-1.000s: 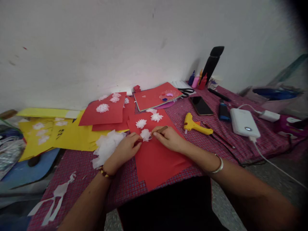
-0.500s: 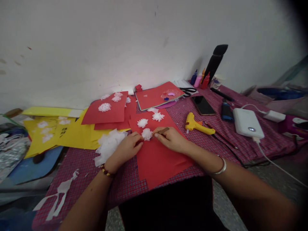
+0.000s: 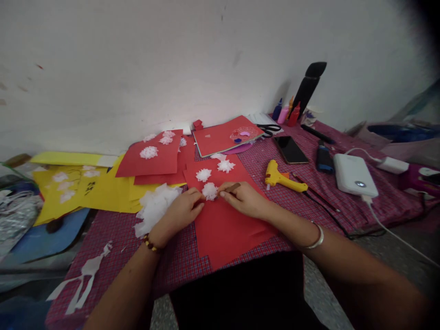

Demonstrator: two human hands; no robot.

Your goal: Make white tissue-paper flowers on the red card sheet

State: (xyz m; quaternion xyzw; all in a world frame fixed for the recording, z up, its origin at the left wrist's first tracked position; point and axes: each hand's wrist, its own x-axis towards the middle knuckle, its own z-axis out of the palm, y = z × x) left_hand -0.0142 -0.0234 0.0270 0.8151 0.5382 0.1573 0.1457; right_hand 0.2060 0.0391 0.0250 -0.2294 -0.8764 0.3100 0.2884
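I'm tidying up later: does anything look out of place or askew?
Two small things: a ragged white scrap lies near the left edge of the checked tablecloth, apart from the white paper pile; and the stacked red sheets don't line up at their near edges.

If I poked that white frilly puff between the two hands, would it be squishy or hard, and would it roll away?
The white puff would probably squash easily, since its ruffles look thin and papery. It's likely very light, being small and frilly. It might not roll, because it seems to spread on the red paper; I can't tell if it's stuck.
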